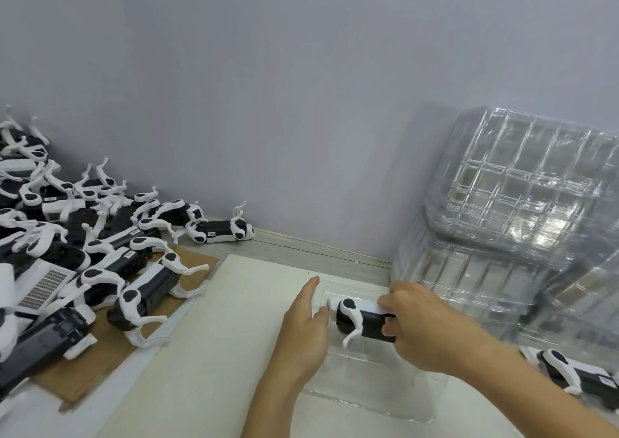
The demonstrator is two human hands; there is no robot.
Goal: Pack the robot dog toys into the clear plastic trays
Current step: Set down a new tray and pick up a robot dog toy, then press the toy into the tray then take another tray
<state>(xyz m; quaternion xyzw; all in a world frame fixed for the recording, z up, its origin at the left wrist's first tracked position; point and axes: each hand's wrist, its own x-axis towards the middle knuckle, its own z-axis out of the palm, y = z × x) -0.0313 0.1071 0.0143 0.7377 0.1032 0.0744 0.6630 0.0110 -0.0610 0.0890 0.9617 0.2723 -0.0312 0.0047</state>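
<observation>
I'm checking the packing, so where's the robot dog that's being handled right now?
In the head view, low and right of centre: the robot dog lies over the clear tray, gripped by the right hand, the left hand beside it.

glossy clear plastic tray (368, 400), matt brown cardboard (100, 367)

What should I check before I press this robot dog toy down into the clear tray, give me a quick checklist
1. Toy held firmly: ok. The right hand grips the robot dog toy by its black body.
2. Toy over the clear plastic tray: ok.
3. Tray steadied: ok. The left hand rests with straight fingers at the tray's left edge.
4. Legs lined up with the moulded cavity: cannot tell; the clear plastic hides the cavity outline.
5. More toys within reach: ok. The pile of robot dog toys lies to the left.
6. Spare trays ready: ok. The stack of empty trays stands to the right.
</observation>
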